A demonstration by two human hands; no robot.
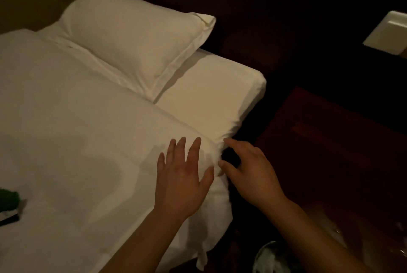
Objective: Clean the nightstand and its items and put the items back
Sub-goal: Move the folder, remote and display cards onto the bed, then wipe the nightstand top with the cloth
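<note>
Duvet fabric is soft and limp, so with your left hand flat and your right hand loose, empty, pinch its edge beside the nightstand.

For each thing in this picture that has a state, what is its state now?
Left hand: open, flat on the duvet.
Right hand: open, fingertips at the duvet's edge.
Duvet: spread over the bed, bunched by the hands.
Pillow: lying at the bed's head, plump.
Nightstand: beside the bed, top too dark to judge.
</note>
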